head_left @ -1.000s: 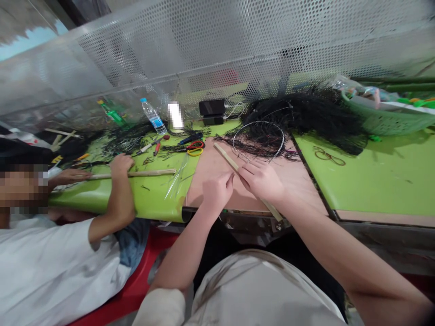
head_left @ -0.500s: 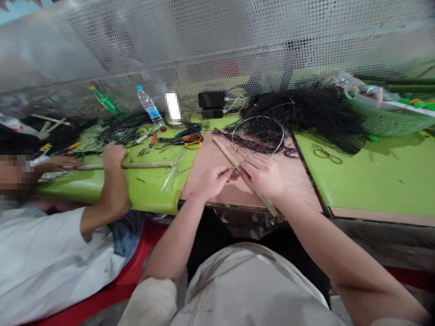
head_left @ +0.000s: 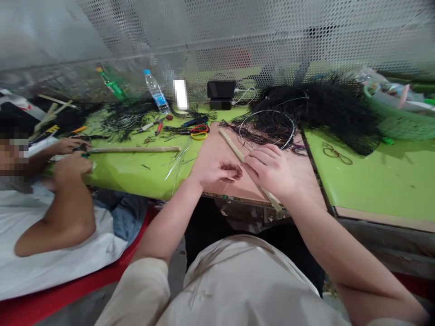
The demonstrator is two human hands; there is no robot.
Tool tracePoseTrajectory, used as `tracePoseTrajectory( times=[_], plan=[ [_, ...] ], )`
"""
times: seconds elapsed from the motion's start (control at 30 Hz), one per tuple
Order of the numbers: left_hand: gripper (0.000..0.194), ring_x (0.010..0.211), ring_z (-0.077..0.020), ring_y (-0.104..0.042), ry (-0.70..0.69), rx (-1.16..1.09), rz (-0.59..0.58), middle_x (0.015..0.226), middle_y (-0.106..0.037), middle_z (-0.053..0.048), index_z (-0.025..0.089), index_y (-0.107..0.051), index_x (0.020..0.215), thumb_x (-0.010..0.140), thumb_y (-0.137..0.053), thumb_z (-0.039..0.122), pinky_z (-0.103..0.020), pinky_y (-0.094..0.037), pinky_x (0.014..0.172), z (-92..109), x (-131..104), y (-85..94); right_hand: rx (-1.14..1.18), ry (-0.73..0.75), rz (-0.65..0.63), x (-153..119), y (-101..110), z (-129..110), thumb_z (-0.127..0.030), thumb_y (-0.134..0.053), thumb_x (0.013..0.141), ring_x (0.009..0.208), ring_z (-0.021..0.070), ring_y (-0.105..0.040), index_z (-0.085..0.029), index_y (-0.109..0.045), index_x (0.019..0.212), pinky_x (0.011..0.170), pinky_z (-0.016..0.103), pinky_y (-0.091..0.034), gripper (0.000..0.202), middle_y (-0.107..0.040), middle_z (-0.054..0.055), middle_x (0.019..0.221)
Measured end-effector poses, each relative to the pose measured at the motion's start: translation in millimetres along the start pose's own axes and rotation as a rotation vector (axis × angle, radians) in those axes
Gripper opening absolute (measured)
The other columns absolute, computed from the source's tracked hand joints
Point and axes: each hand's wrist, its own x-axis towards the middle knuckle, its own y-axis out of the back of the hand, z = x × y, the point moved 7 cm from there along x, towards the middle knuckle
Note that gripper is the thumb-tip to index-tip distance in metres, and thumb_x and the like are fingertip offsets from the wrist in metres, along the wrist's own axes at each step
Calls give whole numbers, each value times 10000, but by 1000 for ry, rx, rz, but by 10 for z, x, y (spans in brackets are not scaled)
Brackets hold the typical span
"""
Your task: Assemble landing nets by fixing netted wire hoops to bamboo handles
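A pale, flat strip that looks like bamboo (head_left: pixel 232 144) lies slantwise across the bare wooden board (head_left: pixel 217 151), its near end sticking out past the table edge. My right hand (head_left: pixel 270 170) is closed over the middle of this strip, hiding that part. Just left of it, my left hand (head_left: pixel 217 174) is apart from the strip, its fingers curled in a pinch. A thin strand (head_left: pixel 227 185) shows below those fingers; its ends are hard to make out. Beyond my right hand rests a wire hoop (head_left: pixel 241 132) on black fringe.
At left a co-worker's hands (head_left: pixel 73 163) are by a long stick (head_left: pixel 136 149). Scissors (head_left: pixel 199 132), a water bottle (head_left: pixel 157 94), a green bottle (head_left: pixel 113 86) and a black phone-like device (head_left: pixel 221 89) stand or lie behind. At right are a black fringe heap (head_left: pixel 343 113) and a green basket (head_left: pixel 401 120).
My left hand has drawn slightly away from the strip and my right hand. The co-worker's nearer hand has moved left along the stick to the other hand. The view has shifted a little.
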Motion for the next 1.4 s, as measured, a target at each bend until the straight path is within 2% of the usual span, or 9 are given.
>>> tracePoseTrajectory(
  times=[0.23,0.33,0.47,0.7,1.0,1.07,1.17,1.27,1.4],
  plan=[
    [407,678,-103,-623,-84,136,17,772,-713,-27,151,-776,931,647,-900,413,-239,-479,672,-30,16,27,-24,96,-45,-14,9,-51,-180,-516,973,812,183,-583,-190,-685,814,845,354,-447,232,-692,52,800],
    [399,650,-102,-624,-123,92,1,724,-697,-17,144,-760,919,639,-912,385,-237,-484,656,-47,14,-38,-11,137,-38,-41,29,-70,-183,-507,978,800,174,-581,-194,-694,860,793,349,-433,222,-688,45,802],
    [447,654,-109,-651,-182,2,60,725,-689,-7,141,-724,908,602,-938,389,-244,-502,662,-38,0,-70,20,143,0,-78,64,-65,-176,-543,958,777,171,-580,-192,-706,893,739,352,-410,176,-677,45,777],
    [367,677,-113,-666,-224,-48,159,732,-697,-1,136,-713,841,620,-928,333,-252,-534,687,-89,-25,-94,-31,100,21,-140,83,-111,-169,-555,946,704,158,-553,-185,-696,801,686,340,-404,203,-665,34,723],
    [408,638,-133,-677,-264,-171,383,685,-733,-20,138,-731,735,482,-970,351,-290,-555,700,-54,-120,-229,33,-91,86,-218,28,-168,-199,-570,949,615,148,-568,-195,-651,694,640,323,-441,268,-640,22,626],
    [381,671,-145,-690,-311,-185,461,703,-745,-21,151,-743,722,480,-969,337,-301,-569,728,-43,-164,-251,124,-168,168,-241,49,-188,-178,-583,938,601,145,-586,-193,-647,672,633,308,-466,275,-640,24,607],
    [305,745,-148,-702,-415,-188,529,751,-755,-15,176,-746,686,511,-958,307,-286,-575,759,-39,-240,-258,430,-304,272,-302,46,-184,-179,-618,923,628,141,-641,-186,-702,751,617,279,-504,192,-700,37,678],
    [312,671,-125,-670,-453,-198,498,691,-728,0,187,-741,649,470,-977,287,-239,-548,650,-77,-301,-247,717,-431,244,-357,-36,-160,-232,-651,918,632,131,-659,-199,-745,828,582,260,-508,134,-735,31,734],
    [392,542,-101,-601,-365,-236,409,667,-709,-7,191,-788,779,504,-974,401,-227,-492,521,-190,-349,-245,826,-531,160,-405,-76,-106,-287,-686,898,631,138,-665,-214,-768,833,581,270,-507,128,-753,26,748]
  ],
)
